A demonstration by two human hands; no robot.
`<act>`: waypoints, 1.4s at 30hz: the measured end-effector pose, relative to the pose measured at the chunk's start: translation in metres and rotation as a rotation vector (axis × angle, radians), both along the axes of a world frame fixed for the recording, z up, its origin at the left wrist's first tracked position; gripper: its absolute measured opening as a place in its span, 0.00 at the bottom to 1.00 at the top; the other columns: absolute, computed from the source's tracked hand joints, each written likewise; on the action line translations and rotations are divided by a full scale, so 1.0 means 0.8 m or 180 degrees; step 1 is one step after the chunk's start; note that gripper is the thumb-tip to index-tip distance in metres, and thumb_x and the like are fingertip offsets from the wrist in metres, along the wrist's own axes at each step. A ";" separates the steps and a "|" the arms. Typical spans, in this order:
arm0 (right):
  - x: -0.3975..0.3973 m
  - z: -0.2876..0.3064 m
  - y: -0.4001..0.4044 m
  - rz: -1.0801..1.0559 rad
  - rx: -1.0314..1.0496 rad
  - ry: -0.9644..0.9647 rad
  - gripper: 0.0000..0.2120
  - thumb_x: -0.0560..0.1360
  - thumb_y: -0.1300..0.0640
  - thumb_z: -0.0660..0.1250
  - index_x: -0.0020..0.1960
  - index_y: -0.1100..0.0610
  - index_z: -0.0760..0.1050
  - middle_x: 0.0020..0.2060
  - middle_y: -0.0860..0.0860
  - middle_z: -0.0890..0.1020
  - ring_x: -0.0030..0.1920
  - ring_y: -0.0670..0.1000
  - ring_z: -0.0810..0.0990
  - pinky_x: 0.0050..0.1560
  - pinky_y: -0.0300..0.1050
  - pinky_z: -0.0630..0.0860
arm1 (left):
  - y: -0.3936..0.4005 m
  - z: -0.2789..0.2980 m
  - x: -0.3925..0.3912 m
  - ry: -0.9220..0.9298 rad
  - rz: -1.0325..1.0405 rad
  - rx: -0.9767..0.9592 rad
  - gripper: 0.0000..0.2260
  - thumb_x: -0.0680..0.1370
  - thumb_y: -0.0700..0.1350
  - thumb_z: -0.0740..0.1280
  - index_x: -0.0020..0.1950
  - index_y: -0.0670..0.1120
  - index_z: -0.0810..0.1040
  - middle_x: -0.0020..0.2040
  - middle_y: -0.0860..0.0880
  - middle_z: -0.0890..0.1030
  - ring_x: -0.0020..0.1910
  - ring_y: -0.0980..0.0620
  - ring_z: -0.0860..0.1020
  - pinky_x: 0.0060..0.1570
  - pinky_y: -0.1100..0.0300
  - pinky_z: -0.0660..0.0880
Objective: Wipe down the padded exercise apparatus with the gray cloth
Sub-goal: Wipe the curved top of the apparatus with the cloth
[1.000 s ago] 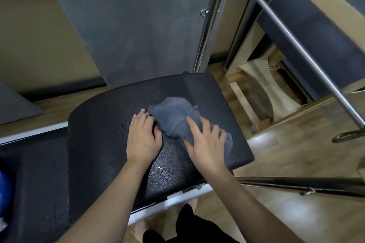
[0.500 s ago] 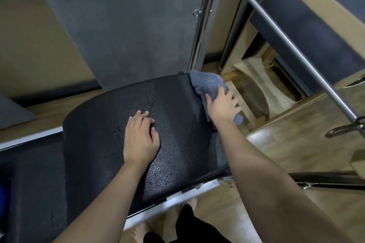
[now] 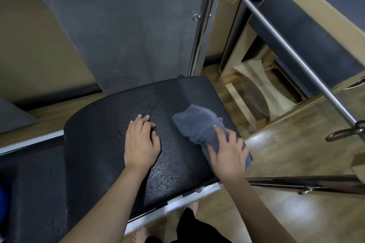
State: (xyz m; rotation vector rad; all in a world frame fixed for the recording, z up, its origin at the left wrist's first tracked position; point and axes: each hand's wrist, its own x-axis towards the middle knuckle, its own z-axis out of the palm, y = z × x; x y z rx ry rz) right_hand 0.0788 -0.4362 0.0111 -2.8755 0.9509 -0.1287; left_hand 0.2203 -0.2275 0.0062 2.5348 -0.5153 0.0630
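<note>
The padded exercise apparatus (image 3: 94, 144) is a curved black pad with a pebbled, damp-looking surface, filling the middle of the head view. A crumpled gray cloth (image 3: 197, 126) lies on the pad's right part, near its right edge. My right hand (image 3: 227, 154) presses flat on the near end of the cloth, fingers spread over it. My left hand (image 3: 141, 142) rests palm down on the bare pad to the left of the cloth, fingers together, holding nothing.
A flat dark pad (image 3: 33, 187) adjoins on the left. A steel pole (image 3: 199, 31) rises behind the pad. A wooden frame with a metal bar (image 3: 292, 51) stands at the right, a chrome rail (image 3: 308, 184) runs low on the right. Wooden floor (image 3: 286, 219) lies below.
My right hand carried the cloth from the pad's middle out to its far right corner, then drew it back toward me along the right side. My left hand stayed put.
</note>
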 end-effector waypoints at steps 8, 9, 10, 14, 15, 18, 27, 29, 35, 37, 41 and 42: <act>0.189 0.001 -0.080 -0.0885 0.0710 0.0068 0.23 0.79 0.39 0.60 0.70 0.47 0.64 0.65 0.58 0.71 0.63 0.66 0.70 0.62 0.66 0.63 | 0.000 -0.003 0.000 -0.0039 0.0007 0.0023 0.08 0.75 0.39 0.65 0.53 0.43 0.79 0.65 0.43 0.78 0.72 0.43 0.70 0.75 0.45 0.61; 0.205 0.003 -0.076 -0.0840 0.0711 0.0098 0.24 0.79 0.39 0.60 0.71 0.47 0.64 0.66 0.57 0.70 0.63 0.66 0.69 0.62 0.66 0.63 | 0.001 -0.003 0.000 -0.0037 0.0005 0.0040 0.08 0.75 0.38 0.66 0.53 0.43 0.79 0.65 0.43 0.78 0.72 0.43 0.70 0.75 0.45 0.61; 0.217 0.004 -0.069 -0.0766 0.0661 0.0129 0.24 0.78 0.39 0.60 0.71 0.46 0.63 0.66 0.57 0.70 0.63 0.65 0.69 0.62 0.65 0.63 | 0.001 -0.004 0.000 -0.0038 -0.0002 0.0060 0.08 0.75 0.38 0.66 0.54 0.42 0.79 0.65 0.43 0.78 0.72 0.43 0.70 0.75 0.45 0.61; 0.213 0.017 -0.022 -0.0060 0.0240 0.0161 0.27 0.78 0.40 0.62 0.75 0.43 0.61 0.67 0.56 0.69 0.61 0.63 0.70 0.60 0.63 0.66 | 0.001 -0.006 0.001 -0.0058 0.0006 0.0032 0.09 0.75 0.41 0.63 0.53 0.42 0.79 0.64 0.43 0.78 0.72 0.42 0.70 0.75 0.45 0.61; 0.200 0.020 -0.009 0.0167 0.0225 0.0169 0.28 0.78 0.41 0.63 0.76 0.43 0.60 0.68 0.56 0.69 0.62 0.63 0.70 0.60 0.63 0.66 | 0.001 -0.006 0.001 -0.0061 0.0005 0.0030 0.10 0.75 0.42 0.62 0.53 0.42 0.79 0.64 0.43 0.78 0.72 0.42 0.70 0.75 0.45 0.61; 0.133 0.028 0.030 0.0728 0.0070 0.0092 0.31 0.74 0.43 0.69 0.75 0.43 0.63 0.69 0.56 0.71 0.61 0.63 0.73 0.59 0.62 0.69 | 0.001 -0.004 0.001 -0.0057 -0.0015 0.0053 0.10 0.75 0.41 0.63 0.53 0.42 0.79 0.64 0.43 0.78 0.71 0.42 0.70 0.75 0.45 0.61; 0.078 0.004 -0.033 -0.0146 0.0096 0.0076 0.26 0.77 0.41 0.63 0.73 0.44 0.64 0.61 0.55 0.73 0.54 0.62 0.74 0.52 0.61 0.70 | 0.003 -0.005 -0.001 -0.0050 0.0023 0.0026 0.10 0.76 0.42 0.62 0.53 0.44 0.79 0.64 0.45 0.79 0.72 0.44 0.70 0.75 0.47 0.61; 0.132 0.004 -0.060 -0.0475 0.0346 0.0114 0.25 0.79 0.39 0.59 0.73 0.44 0.61 0.62 0.56 0.72 0.58 0.64 0.72 0.57 0.64 0.67 | 0.003 -0.005 -0.001 -0.0064 0.0017 0.0029 0.10 0.75 0.42 0.62 0.53 0.44 0.79 0.64 0.45 0.79 0.72 0.45 0.71 0.76 0.48 0.60; 0.253 0.013 -0.073 -0.0575 0.0720 0.0304 0.22 0.79 0.40 0.59 0.70 0.46 0.63 0.66 0.57 0.69 0.64 0.65 0.68 0.62 0.66 0.63 | 0.002 -0.004 -0.002 -0.0076 0.0021 0.0078 0.09 0.75 0.42 0.62 0.54 0.45 0.78 0.64 0.45 0.78 0.73 0.45 0.70 0.77 0.51 0.58; 0.261 0.020 -0.049 -0.0207 0.0514 0.0271 0.24 0.79 0.40 0.61 0.72 0.45 0.63 0.66 0.57 0.69 0.63 0.65 0.69 0.62 0.65 0.64 | 0.002 -0.005 -0.002 -0.0065 0.0024 0.0081 0.10 0.75 0.42 0.62 0.54 0.44 0.78 0.64 0.45 0.78 0.73 0.45 0.70 0.77 0.50 0.58; 0.212 0.025 0.008 0.0656 0.0192 0.0081 0.28 0.77 0.42 0.64 0.75 0.44 0.63 0.69 0.55 0.70 0.62 0.64 0.70 0.59 0.62 0.66 | 0.001 -0.003 -0.001 -0.0076 0.0049 0.0052 0.11 0.75 0.43 0.60 0.53 0.44 0.78 0.63 0.45 0.79 0.72 0.45 0.71 0.76 0.49 0.60; 0.191 0.026 0.020 0.0810 0.0112 0.0043 0.29 0.76 0.43 0.66 0.74 0.44 0.64 0.69 0.55 0.71 0.61 0.64 0.72 0.58 0.62 0.67 | 0.001 -0.003 -0.001 -0.0073 0.0049 0.0050 0.11 0.75 0.44 0.60 0.53 0.44 0.78 0.63 0.44 0.79 0.71 0.44 0.71 0.75 0.49 0.60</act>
